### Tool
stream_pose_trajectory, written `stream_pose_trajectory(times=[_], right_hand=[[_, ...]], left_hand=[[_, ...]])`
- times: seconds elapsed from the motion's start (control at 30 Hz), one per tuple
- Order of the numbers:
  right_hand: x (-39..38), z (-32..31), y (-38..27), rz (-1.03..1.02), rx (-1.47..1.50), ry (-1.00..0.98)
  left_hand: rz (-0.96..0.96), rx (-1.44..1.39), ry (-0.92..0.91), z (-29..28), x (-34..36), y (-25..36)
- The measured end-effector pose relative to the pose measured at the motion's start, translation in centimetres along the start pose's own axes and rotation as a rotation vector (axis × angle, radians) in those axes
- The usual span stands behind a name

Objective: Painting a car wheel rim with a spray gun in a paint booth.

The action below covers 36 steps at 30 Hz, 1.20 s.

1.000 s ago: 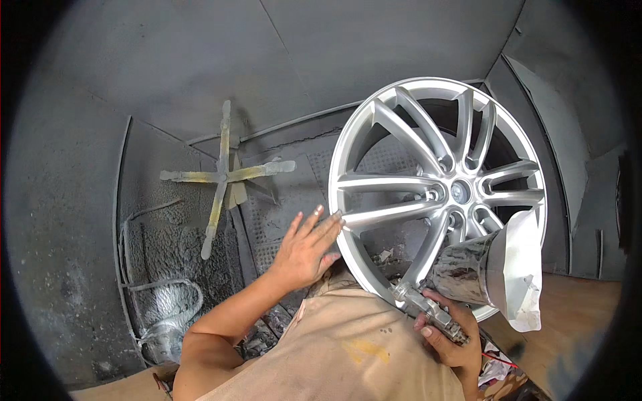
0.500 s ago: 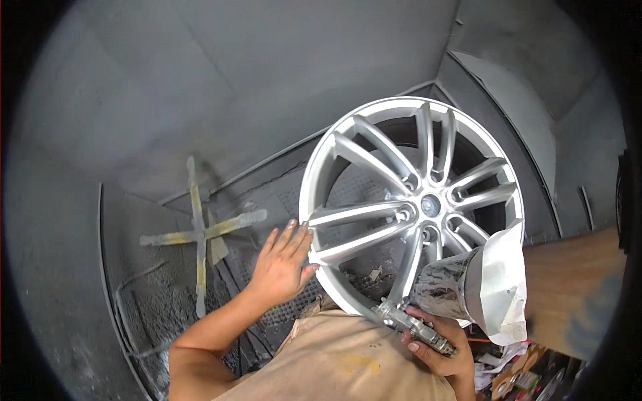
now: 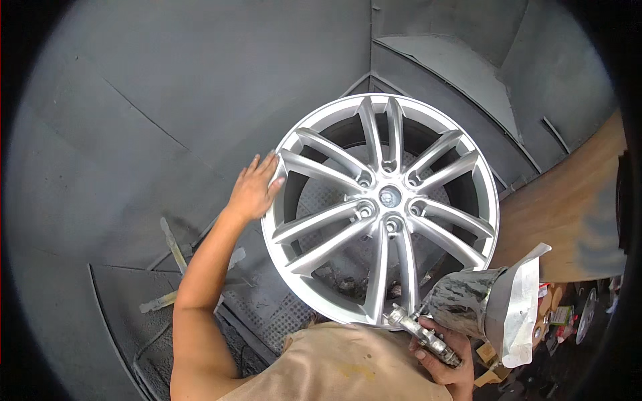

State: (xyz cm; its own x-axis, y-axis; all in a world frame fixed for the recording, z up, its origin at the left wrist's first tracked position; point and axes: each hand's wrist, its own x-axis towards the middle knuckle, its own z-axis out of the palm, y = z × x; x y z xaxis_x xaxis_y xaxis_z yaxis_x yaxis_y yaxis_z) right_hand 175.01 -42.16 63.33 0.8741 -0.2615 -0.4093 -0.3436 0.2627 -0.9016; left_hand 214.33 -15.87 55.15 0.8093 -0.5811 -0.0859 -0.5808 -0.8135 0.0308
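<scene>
A silver alloy wheel rim (image 3: 321, 249) with paired spokes fills the middle of the view, face up. My left hand (image 3: 254, 188) lies on its outer edge at the upper left, fingers stretched out and thumb over the lip. At the wheel's near side, my right hand (image 3: 445, 354) is closed around a metal spray gun (image 3: 422, 334). The gun's nozzle end is close to the rim's near edge. A dark, paint-smeared cup (image 3: 461, 301) sits on the gun, with a pale sheet (image 3: 521, 311) around its wide end.
Grey walls (image 3: 221, 87) meet in a corner behind the wheel. A taped cross-shaped stand (image 3: 172, 244) is at left, partly behind my left arm. Brown board (image 3: 555, 214) curves along the right. Boxes and discs (image 3: 582, 314) clutter the lower right.
My left hand has moved up and left along with the rim, which has turned clockwise. The view has shifted too. My right hand still grips the spray gun, slightly lower.
</scene>
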Motion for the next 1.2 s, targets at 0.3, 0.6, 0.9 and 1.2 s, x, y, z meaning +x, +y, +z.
stream_pose_trajectory(times=[0.3, 0.6, 0.9, 1.2], right_hand=[[-0.3, -2.2, 2.6, 0.0, -0.067, -0.034], [1.4, -3.0, 3.6, -0.094, -0.136, -0.065], [2.9, -3.2, 1.9, 0.013, -0.053, 0.012], [4.0, -7.4, 2.7, -0.03, -0.226, 0.023]], left_hand=[[-0.132, -0.289, 0.082, 0.1, 8.8, -2.0], [-0.184, -0.203, -0.178, -0.2, 14.1, -0.5], [-0.116, -0.016, -0.308, -2.1, 16.0, 0.8], [-0.297, -0.803, -0.355, 0.5, 15.8, -4.2]])
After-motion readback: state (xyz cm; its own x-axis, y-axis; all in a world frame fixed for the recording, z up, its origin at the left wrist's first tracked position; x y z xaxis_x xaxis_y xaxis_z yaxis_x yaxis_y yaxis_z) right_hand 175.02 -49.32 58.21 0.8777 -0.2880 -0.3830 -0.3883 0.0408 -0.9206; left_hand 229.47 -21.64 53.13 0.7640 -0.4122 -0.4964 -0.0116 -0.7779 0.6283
